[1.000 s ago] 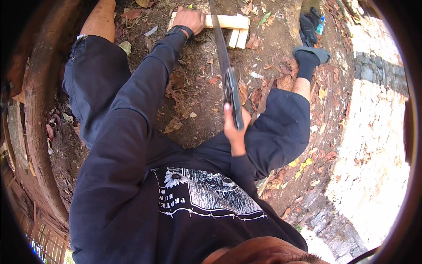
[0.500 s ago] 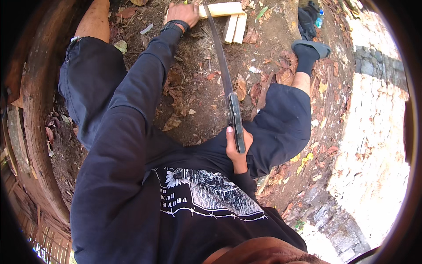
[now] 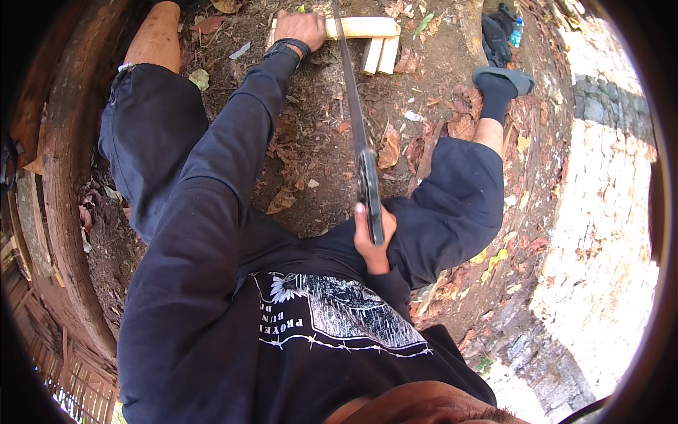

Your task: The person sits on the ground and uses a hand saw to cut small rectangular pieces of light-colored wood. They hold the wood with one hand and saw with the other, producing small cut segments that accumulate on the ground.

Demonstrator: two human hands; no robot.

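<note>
My left hand (image 3: 302, 28), at the far end of the outstretched arm, is closed over the left part of a pale wooden strip (image 3: 367, 27) and presses it down. Close to my lap, my right hand (image 3: 373, 240) wraps round the black handle of a handsaw (image 3: 351, 92). Its long, narrow blade reaches away from me and crosses the strip just right of my left hand. The teeth are too blurred to make out. Two short pale wood pieces (image 3: 379, 55) lie side by side beneath the strip's right end.
Dry leaves (image 3: 389, 147) litter the brown dirt between my legs. My right foot wears a grey sandal (image 3: 521, 81), with a black bag (image 3: 497, 35) and a bottle (image 3: 516, 35) beyond it. A thick log (image 3: 70, 184) curves along the left. Bright sunlit ground lies right.
My right hand and the saw handle have shifted slightly left, turning the blade a little more upright. My left hand stays on the strip. The whole view has moved slightly.
</note>
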